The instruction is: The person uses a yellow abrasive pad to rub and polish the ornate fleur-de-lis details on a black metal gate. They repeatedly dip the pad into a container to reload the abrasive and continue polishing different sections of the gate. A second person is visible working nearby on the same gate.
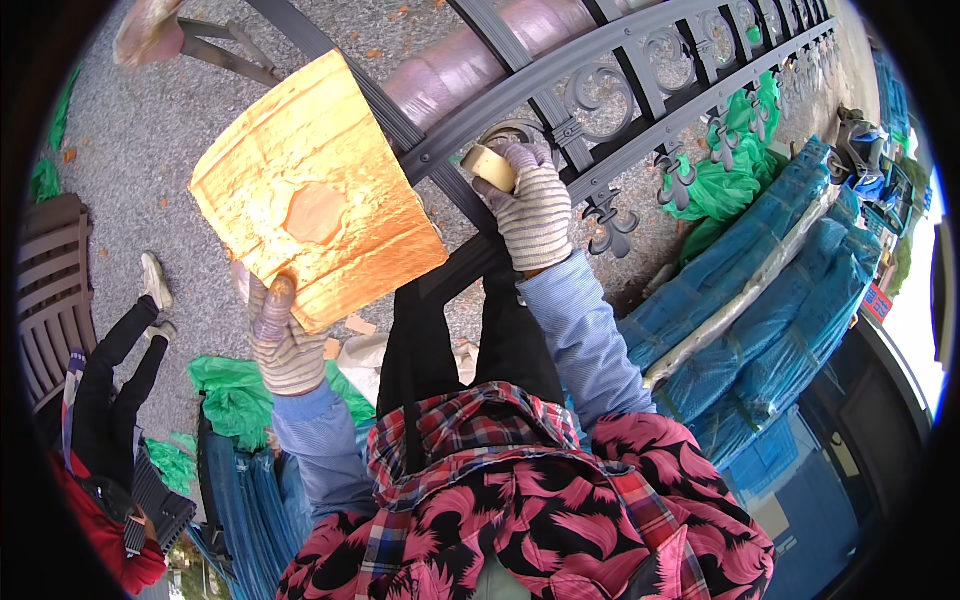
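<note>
My left hand (271, 330), in a striped knit glove, grips the lower edge of a gold-coated cardboard sheet (345, 215) with the thumb on top. The sheet is roughly square and creased, with a plain brown patch in its middle. My right hand (530, 205), gloved alike, is closed round a small pale-yellow block (488, 168), sponge-like with a darker edge; its exact kind I cannot make out. Both hands are over a dark grey metal fence panel (520, 90) with scrolls and pointed finials. The right hand is close to one scroll, and whether it touches is hidden.
Under the panel lies a plastic-wrapped roll (445, 80). Blue-wrapped bundles (740, 270) are stacked at the right, beside green plastic sheeting (715, 170). More green plastic (232, 395) lies at lower left. Another person (115, 400) in dark trousers is at the left, near a brown slatted panel (55, 290).
</note>
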The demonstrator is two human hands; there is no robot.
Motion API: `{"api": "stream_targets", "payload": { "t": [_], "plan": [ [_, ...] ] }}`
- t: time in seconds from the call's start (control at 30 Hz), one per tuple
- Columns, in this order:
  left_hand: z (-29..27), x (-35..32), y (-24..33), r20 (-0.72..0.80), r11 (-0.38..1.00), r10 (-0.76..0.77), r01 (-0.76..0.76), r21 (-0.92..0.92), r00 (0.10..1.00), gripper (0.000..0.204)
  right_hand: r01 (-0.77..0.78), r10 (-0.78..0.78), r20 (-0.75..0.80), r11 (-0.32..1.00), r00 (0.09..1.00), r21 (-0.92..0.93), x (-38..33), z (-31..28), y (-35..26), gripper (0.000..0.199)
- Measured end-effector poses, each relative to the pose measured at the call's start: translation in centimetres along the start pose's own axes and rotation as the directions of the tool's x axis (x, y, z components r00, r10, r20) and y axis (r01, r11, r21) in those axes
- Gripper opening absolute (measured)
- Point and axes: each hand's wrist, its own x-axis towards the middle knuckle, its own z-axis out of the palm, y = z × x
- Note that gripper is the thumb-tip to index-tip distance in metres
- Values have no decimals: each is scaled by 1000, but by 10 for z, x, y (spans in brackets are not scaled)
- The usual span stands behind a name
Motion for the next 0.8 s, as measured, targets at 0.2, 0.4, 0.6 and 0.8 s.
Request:
{"api": "stream_targets", "payload": {
  "t": [0.2,0.4,0.6,0.8],
  "plan": [
    [7,-2,1,-33,1000,4,-5,-29,999,73,-117,128,-107,988,986,103,-18,-13,7,39],
    [2,-4,-3,-29,1000,-5,5,-4,1000,74,-34,42,-242,999,969,37,11,-23,5,39],
    [5,-3,-4,-38,1000,8,-7,30,999,75,-135,117,-139,982,983,-132,5,-17,18,42],
    [6,-4,-5,-30,1000,-20,19,-8,999,70,-169,162,-136,985,977,-39,6,-25,13,42]
  ]
}}
